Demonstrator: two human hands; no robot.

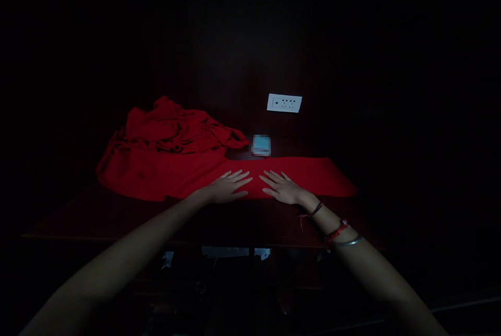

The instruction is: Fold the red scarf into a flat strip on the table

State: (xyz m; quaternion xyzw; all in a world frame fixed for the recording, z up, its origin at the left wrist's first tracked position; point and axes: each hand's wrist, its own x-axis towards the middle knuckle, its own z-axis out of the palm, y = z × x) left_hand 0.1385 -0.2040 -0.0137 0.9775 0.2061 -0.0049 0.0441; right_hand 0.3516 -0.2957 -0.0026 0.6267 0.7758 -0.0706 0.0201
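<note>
A long red cloth [313,174] lies on a dark wooden table [242,221]. Its right part is spread flat in a strip, while its left part is bunched in a crumpled heap [168,132]. My left hand [227,188] rests flat on the strip with fingers stretched out and a ring on one finger. My right hand [282,188] lies flat on the cloth beside it, fingers spread. Both hands press the cloth near its middle, their fingertips a short gap apart. Red threads and a metal bangle [346,242] circle my right wrist.
A small blurred pale-blue object [261,145] sits on the table just behind the cloth. A white wall socket plate [284,103] is on the dark wall beyond. The room is very dark. Pale items [225,252] show under the table's front edge.
</note>
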